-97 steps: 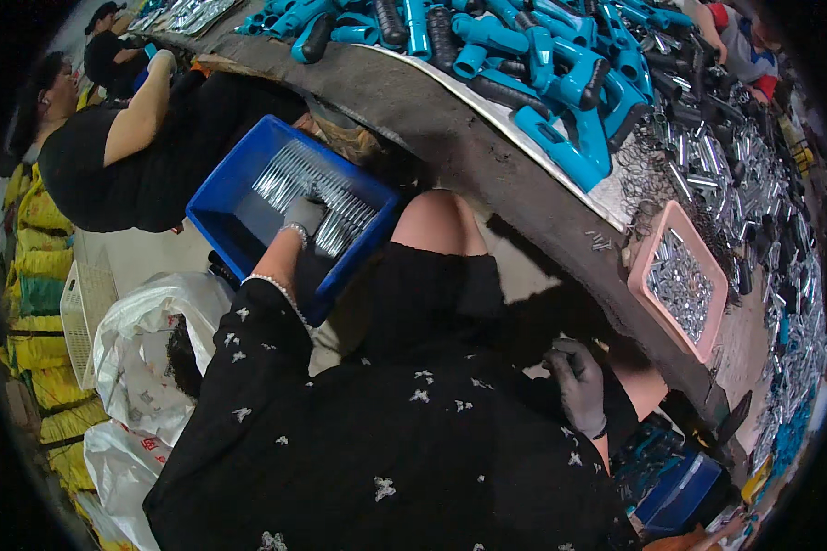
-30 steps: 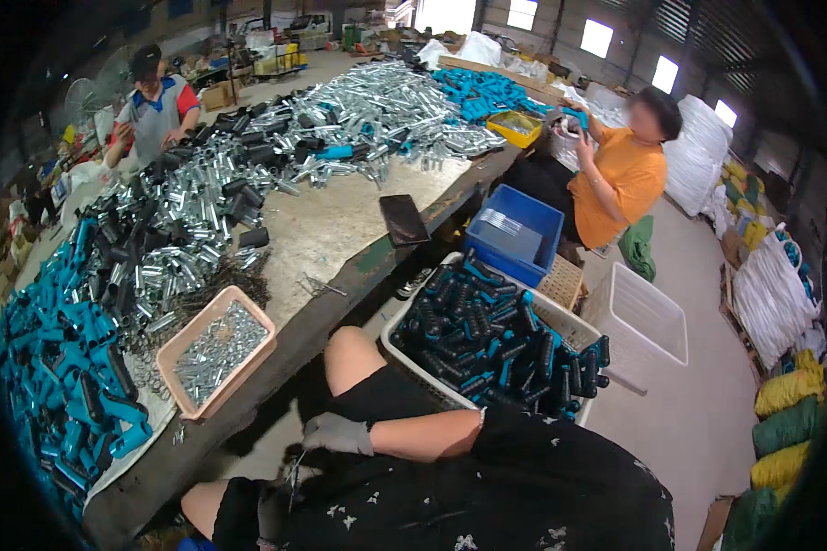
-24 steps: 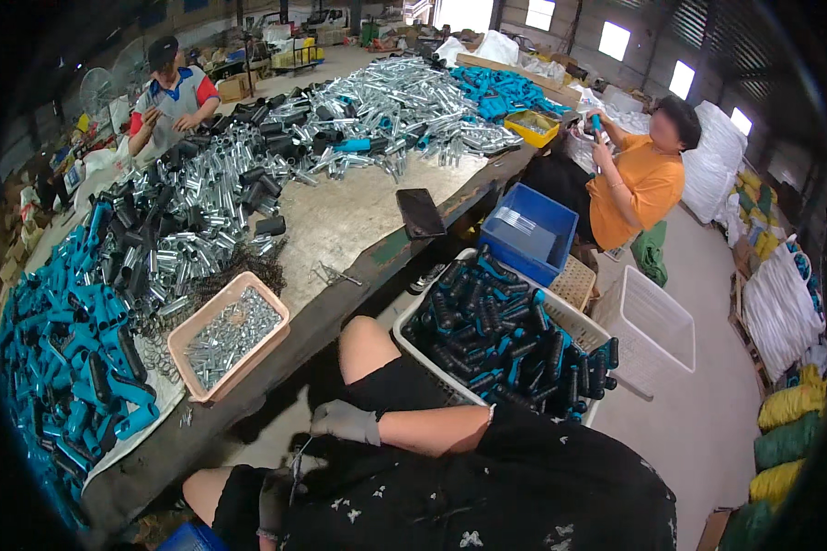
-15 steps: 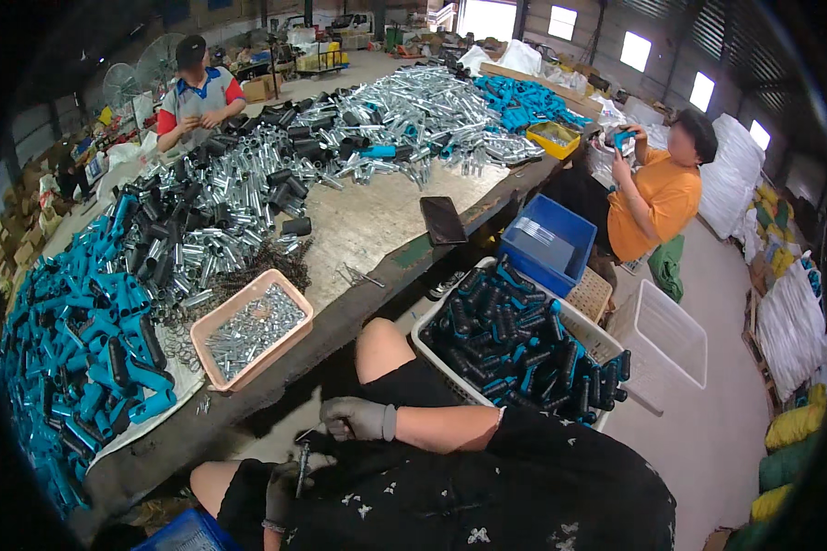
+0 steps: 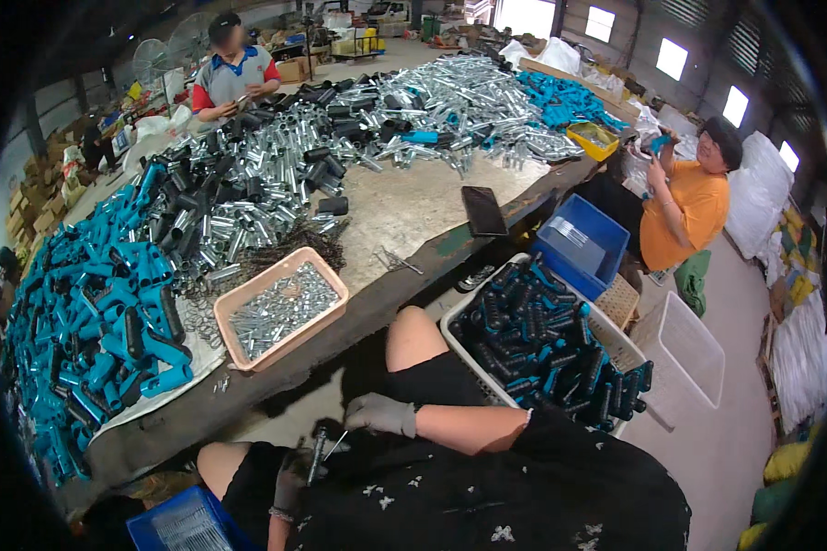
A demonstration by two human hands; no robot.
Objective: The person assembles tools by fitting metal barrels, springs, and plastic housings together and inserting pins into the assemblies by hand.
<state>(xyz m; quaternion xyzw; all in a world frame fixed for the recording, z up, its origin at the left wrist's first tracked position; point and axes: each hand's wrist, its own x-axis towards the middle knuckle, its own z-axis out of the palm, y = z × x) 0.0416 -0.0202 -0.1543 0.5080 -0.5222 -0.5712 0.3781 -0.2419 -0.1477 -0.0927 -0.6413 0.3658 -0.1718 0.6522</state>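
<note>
My left hand (image 5: 291, 479), in a grey glove, is closed around a slim metal part (image 5: 317, 459) with a dark upper end, held upright above my lap. To its right, my right hand (image 5: 382, 416), also gloved, is closed on a thin metal rod (image 5: 336, 444). The rod slants down and left, its lower end close to the metal part; I cannot tell whether they touch. Both hands are over my black patterned clothing, near the table's front edge.
A pink tray (image 5: 237, 347) of small metal parts stands on the table beside teal handles (image 5: 110, 321) and silver tubes (image 5: 276, 174). A white basket (image 5: 476, 381) of black-and-teal handles stands at right. A blue basket (image 5: 193, 519) sits lower left. Two co-workers (image 5: 689, 211) (image 5: 234, 87) handle parts.
The whole scene has shifted right in the picture as my head turned. The thin rod now shows longer, slanting down beside the metal part. Both hands still keep their grip.
</note>
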